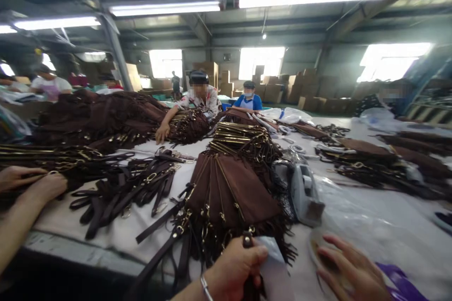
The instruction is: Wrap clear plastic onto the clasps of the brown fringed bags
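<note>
My left hand (236, 265) is closed around a dark brown strap (247, 240) with a metal stud, at the bottom middle of the head view. A sheet of thin whitish film (275, 263) hangs beside its thumb. My right hand (353, 270) has its fingers apart, over or against a pale round item with a brownish middle (326, 254); whether they touch is unclear. Just beyond my left hand lies a fanned stack of brown fringed bags (243, 183) with gold zippers. Long brown straps (155, 263) with gold clasps trail from it.
A grey tape dispenser (305, 193) stands right of the bags, near clear plastic sheeting (356, 207). Loose straps (120, 193) lie left. At the left edge are another person's hands (45, 186). Across the table, a person (199, 91) reaches toward bags. Something purple (399, 282) is near my right wrist.
</note>
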`<action>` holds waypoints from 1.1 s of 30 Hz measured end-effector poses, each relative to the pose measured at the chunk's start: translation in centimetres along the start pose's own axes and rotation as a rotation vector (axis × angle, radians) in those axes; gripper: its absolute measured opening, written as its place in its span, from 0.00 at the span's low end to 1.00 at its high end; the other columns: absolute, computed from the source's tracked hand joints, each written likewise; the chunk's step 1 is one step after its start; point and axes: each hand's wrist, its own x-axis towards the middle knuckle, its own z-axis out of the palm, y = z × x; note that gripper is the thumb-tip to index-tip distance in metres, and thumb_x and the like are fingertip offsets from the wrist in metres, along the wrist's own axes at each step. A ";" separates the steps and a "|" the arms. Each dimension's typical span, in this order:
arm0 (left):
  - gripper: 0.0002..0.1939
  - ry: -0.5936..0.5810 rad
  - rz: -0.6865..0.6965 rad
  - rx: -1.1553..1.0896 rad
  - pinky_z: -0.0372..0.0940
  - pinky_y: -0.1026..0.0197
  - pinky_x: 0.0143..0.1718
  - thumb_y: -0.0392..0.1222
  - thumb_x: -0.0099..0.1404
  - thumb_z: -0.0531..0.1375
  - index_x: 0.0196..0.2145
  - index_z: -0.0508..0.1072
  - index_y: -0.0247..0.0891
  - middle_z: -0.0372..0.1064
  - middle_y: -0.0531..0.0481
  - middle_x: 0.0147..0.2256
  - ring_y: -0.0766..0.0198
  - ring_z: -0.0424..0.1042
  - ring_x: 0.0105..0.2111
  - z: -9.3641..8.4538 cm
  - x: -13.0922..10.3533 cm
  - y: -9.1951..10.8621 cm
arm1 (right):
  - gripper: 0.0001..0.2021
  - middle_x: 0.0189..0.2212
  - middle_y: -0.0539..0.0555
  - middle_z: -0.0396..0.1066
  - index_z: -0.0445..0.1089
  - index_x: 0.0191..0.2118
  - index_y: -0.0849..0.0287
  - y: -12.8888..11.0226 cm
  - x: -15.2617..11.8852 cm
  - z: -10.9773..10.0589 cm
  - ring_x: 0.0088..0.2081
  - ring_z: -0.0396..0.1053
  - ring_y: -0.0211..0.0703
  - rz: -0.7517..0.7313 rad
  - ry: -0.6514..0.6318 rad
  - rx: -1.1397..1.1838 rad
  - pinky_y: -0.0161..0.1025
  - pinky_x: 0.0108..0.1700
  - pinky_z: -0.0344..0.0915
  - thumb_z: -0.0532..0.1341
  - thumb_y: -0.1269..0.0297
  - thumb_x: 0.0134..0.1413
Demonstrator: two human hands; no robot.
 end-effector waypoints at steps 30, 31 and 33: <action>0.22 -0.253 0.082 0.329 0.64 0.63 0.30 0.49 0.55 0.67 0.44 0.77 0.32 0.73 0.46 0.31 0.64 0.70 0.27 2.2 -2.1 4.9 | 0.17 0.20 0.48 0.62 0.68 0.21 0.60 -11.4 0.5 -2.2 0.26 0.59 0.38 0.541 -0.262 0.683 0.33 0.28 0.56 0.63 0.53 0.50; 0.23 -0.217 0.084 0.276 0.64 0.62 0.30 0.49 0.54 0.67 0.45 0.76 0.32 0.73 0.45 0.32 0.63 0.71 0.28 2.5 -1.6 4.6 | 0.17 0.20 0.48 0.62 0.68 0.21 0.60 -11.4 0.4 -2.2 0.26 0.59 0.38 0.544 -0.267 0.687 0.33 0.28 0.57 0.63 0.52 0.50; 0.23 -0.153 0.096 0.191 0.66 0.61 0.31 0.47 0.53 0.69 0.44 0.76 0.32 0.73 0.43 0.35 0.61 0.72 0.31 2.8 -0.9 3.9 | 0.17 0.20 0.48 0.62 0.69 0.22 0.60 -11.4 0.2 -2.3 0.26 0.59 0.38 0.548 -0.275 0.686 0.34 0.29 0.57 0.62 0.51 0.51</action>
